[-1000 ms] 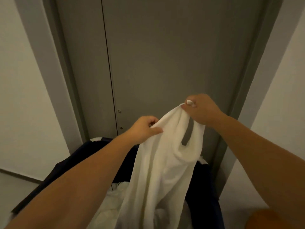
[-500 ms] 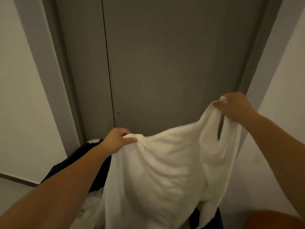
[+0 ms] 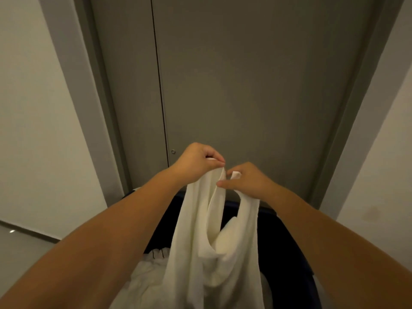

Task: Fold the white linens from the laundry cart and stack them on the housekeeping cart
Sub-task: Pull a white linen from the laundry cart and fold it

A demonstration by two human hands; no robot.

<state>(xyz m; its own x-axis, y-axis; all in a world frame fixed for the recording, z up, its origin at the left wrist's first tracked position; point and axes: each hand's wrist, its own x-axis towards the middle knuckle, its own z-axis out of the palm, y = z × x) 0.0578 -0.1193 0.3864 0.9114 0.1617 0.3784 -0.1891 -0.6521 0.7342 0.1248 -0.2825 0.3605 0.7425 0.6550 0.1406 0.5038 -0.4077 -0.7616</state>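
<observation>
A white linen [image 3: 214,259] hangs doubled over in front of me, above the dark blue laundry cart [image 3: 287,246]. My left hand [image 3: 196,162] pinches one top corner of it. My right hand [image 3: 245,180] pinches the other top corner, right beside the left hand, so the two corners nearly meet. The cloth droops in a loop between the hands and falls into the cart. More white linens [image 3: 145,279] lie crumpled inside the cart at lower left. The housekeeping cart is out of view.
A grey double door [image 3: 234,85] stands shut directly behind the cart, in a grey frame. Pale walls [image 3: 33,108] flank it on both sides. A strip of glossy floor [image 3: 17,253] shows at lower left.
Half a second ago my hands held the linen spread wide apart. They have come together, bringing the two top corners side by side and doubling the cloth.
</observation>
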